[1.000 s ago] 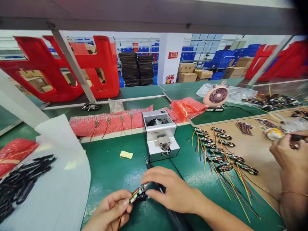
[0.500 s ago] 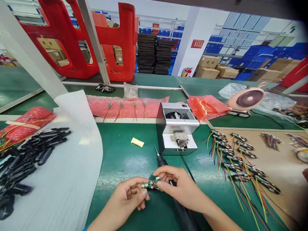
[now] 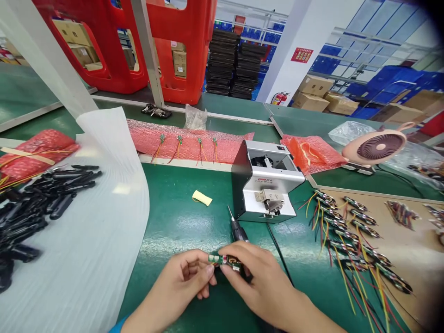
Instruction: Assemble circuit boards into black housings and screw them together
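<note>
Between my two hands a small green circuit board (image 3: 225,260) is held up over the green bench; a copper coil and pale pads show on it. My left hand (image 3: 189,277) pinches the board's left end with thumb and forefinger. On its right end, the thumb and fingers of my right hand (image 3: 255,273) are closed. An electric screwdriver (image 3: 238,230) lies under my right hand, its bit pointing away toward a silver screw-feeding machine (image 3: 272,185). My right hand hides the rest of its body.
Black plastic parts (image 3: 52,199) lie on white foam sheet (image 3: 104,222) at left. Wired circuit boards (image 3: 342,226) sit on cardboard at right. Behind are pink bubble wrap (image 3: 145,138), a pink fan (image 3: 376,145) and a yellow scrap (image 3: 202,198).
My right hand has shifted its grip on the board, its fingers now reaching further along the top edge. The camera view has tilted slightly; the bench things otherwise look unchanged.
</note>
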`<state>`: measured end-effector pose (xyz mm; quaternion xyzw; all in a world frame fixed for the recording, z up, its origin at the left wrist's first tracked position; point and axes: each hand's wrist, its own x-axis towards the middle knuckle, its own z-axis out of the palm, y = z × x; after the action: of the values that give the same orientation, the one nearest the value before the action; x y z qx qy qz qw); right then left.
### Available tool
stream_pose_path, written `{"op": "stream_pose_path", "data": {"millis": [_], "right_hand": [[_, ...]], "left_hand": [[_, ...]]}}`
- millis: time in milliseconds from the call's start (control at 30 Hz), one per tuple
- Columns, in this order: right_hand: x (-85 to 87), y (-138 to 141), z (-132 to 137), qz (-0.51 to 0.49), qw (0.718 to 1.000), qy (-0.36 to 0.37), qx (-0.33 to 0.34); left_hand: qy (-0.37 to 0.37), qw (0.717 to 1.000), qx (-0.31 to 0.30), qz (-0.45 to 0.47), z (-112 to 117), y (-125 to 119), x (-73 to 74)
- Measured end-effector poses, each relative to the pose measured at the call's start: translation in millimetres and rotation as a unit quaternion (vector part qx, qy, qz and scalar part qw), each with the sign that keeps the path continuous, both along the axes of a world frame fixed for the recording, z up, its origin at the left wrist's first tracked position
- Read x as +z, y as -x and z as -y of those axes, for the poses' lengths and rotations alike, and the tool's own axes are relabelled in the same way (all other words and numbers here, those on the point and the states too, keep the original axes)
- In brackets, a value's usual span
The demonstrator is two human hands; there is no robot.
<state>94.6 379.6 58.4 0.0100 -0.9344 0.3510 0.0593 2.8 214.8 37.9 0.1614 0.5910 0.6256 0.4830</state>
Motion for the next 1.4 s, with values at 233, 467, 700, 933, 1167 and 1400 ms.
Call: {"op": "stream_pose_path", "data": {"millis": [233, 467, 700, 933, 1167, 1400], "right_hand": [[1.4, 1, -2, 0.034, 0.995, 0.084, -0.03], [-5.1, 1, 0, 0.013, 0.995, 0.096, -0.039], [-8.1, 1, 1, -0.011, 0.996, 0.084, -0.012], [-19.8, 1, 1, -0.092, 0.996, -0.005, -0.009], [-13.9, 1, -2, -0.161, 0.984, 0.068, 0.02], [-13.0, 0, -4, -0.244, 0.968, 0.04, 0.044]], "left_hand": [[-0.004, 1.0, -0.001, -0.001, 2, 2, 1.0], [0.022, 0.998, -0.036, -0.054, 2, 2, 1.4], [0.028, 0.998, -0.017, -0.047, 0, 5, 0.8], [0.037, 0.997, 0.022, -0.058, 1, 8, -2.9], [0.023, 0.966, 0.037, -0.255, 8, 8, -0.5], [-0.041, 0.866, 0.078, -0.491, 10, -2, 5.1]]}}
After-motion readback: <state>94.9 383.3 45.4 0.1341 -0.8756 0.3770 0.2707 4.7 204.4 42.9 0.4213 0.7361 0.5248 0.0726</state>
